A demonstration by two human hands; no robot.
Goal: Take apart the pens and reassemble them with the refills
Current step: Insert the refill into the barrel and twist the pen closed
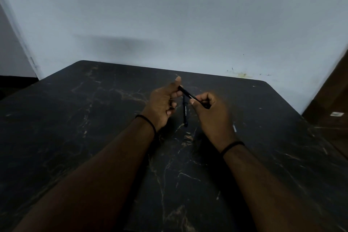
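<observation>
Both hands hold one black pen (pixel 188 94) above the dark marble table (pixel 94 118). My left hand (pixel 163 103) pinches its far end between thumb and fingers. My right hand (pixel 211 111) grips the near end, which is hidden in the fist. White lettering runs along the barrel. A second black pen (pixel 185 114) lies on the table just below, between the two hands, pointing toward me. It is dim and partly blurred.
A pale wall (pixel 169 24) rises right behind the table's far edge. A brown wooden panel (pixel 331 100) stands at the right. A small white object (pixel 234 128) lies on the table beside my right hand.
</observation>
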